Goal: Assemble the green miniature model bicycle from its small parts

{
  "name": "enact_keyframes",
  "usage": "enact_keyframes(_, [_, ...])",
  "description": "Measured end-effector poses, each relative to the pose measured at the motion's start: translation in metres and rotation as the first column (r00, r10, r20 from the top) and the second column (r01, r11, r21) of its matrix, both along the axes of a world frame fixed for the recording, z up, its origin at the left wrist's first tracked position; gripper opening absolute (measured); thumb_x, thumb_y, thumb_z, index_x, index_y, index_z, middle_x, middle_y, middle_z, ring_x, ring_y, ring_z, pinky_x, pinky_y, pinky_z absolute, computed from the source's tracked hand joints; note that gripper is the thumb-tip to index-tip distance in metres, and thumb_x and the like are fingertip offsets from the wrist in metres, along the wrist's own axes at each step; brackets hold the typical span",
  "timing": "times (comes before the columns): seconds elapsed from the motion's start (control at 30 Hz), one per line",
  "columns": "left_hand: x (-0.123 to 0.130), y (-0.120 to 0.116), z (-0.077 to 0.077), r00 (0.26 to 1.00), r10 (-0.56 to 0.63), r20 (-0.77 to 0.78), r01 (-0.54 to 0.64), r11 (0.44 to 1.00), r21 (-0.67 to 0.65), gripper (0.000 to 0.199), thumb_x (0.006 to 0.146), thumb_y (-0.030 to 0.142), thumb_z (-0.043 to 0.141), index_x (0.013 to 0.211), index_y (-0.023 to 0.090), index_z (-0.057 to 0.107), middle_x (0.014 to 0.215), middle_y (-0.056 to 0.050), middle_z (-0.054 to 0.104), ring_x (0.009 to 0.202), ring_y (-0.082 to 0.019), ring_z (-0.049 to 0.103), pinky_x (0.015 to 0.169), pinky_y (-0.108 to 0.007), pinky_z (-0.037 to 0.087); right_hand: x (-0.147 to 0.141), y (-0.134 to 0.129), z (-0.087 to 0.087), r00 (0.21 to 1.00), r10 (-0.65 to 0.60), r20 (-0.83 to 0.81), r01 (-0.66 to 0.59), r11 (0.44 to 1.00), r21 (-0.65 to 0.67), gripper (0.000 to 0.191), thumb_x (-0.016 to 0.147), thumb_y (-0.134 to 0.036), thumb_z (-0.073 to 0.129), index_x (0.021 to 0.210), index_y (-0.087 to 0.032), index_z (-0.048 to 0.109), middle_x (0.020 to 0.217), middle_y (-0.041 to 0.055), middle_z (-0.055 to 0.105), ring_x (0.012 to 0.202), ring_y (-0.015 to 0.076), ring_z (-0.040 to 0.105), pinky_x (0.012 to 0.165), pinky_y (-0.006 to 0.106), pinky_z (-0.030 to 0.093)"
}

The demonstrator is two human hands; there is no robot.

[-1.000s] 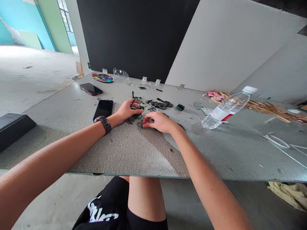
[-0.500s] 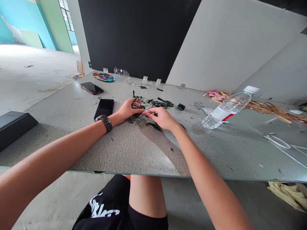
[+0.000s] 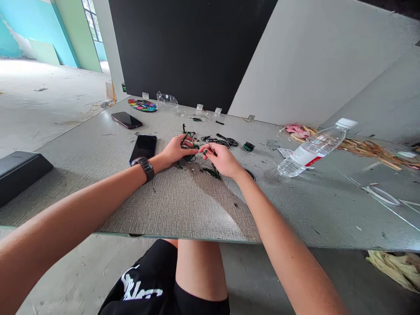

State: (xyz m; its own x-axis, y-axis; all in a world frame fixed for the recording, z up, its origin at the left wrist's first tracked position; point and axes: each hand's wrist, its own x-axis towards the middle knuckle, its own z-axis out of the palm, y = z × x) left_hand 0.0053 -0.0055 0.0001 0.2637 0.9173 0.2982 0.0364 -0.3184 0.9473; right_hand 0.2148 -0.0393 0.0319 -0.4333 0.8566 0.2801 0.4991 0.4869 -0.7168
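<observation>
My left hand [image 3: 177, 150] is closed on a small green model bicycle frame [image 3: 188, 134], holding it just above the table. Black parts of it stick up past the fingers. Close by on the right, my right hand [image 3: 223, 158] pinches what looks like a small screwdriver [image 3: 205, 152], its green end showing between the fingers. The fingertips of both hands nearly meet, and the exact contact there is hidden. Beneath my right hand lies a dark green part [image 3: 211, 172]. Black toy wheels [image 3: 226, 141] rest beyond the hands, with a green and black block [image 3: 248, 146] to their right.
Two phones, a near one [image 3: 144, 146] and a far one [image 3: 126, 120], lie left of the hands. A paint palette [image 3: 142, 105] and clear plastic packaging [image 3: 167, 101] sit at the back. A water bottle [image 3: 311, 151] stands tilted-looking at right. A black case [image 3: 24, 177] is at far left.
My right hand has turned the tool, so its green end now faces me rather than pointing right. My left hand keeps its hold on the frame.
</observation>
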Motion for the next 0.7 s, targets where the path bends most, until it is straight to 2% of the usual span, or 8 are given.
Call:
enact_keyframes(0.23, [0.0005, 0.002, -0.0018, 0.999, 0.018, -0.038, -0.017, 1.0, 0.01, 0.044, 0.069, 0.03, 0.086, 0.1, 0.015, 0.06, 0.091, -0.004, 0.065, 0.083, -0.015, 0.061, 0.075, -0.033, 0.048, 0.001, 0.0043, -0.0007, 0.993, -0.106, -0.056, 0.111, 0.99, 0.086, 0.031, 0.097, -0.043, 0.059, 0.102, -0.017, 0.074, 0.093, 0.0087, 0.076, 0.086, 0.0208, 0.068, 0.081, 0.035, 0.05])
enact_keyframes(0.47, [0.0005, 0.0016, -0.0009, 0.998, 0.027, -0.057, -0.025, 0.999, 0.031, 0.044, 0.069, 0.03, 0.086, 0.101, 0.015, 0.06, 0.091, -0.005, 0.067, 0.083, -0.016, 0.064, 0.073, -0.032, 0.051, -0.0005, 0.0065, -0.0078, 0.978, -0.186, -0.096, 0.195, 0.976, 0.096, 0.02, 0.09, -0.036, 0.067, 0.094, -0.018, 0.074, 0.095, 0.0083, 0.078, 0.085, 0.0213, 0.07, 0.082, 0.037, 0.052])
enact_keyframes(0.7, [0.0007, 0.0023, -0.0014, 0.99, 0.049, -0.135, -0.03, 0.99, 0.136, 0.045, 0.068, 0.031, 0.086, 0.103, 0.015, 0.061, 0.092, -0.005, 0.071, 0.088, -0.018, 0.067, 0.08, -0.036, 0.052, -0.0069, 0.0036, -0.0073, 0.971, -0.193, -0.14, 0.203, 0.978, 0.058, 0.015, 0.084, -0.034, 0.071, 0.08, -0.019, 0.073, 0.086, 0.0073, 0.077, 0.08, 0.0205, 0.069, 0.079, 0.037, 0.052])
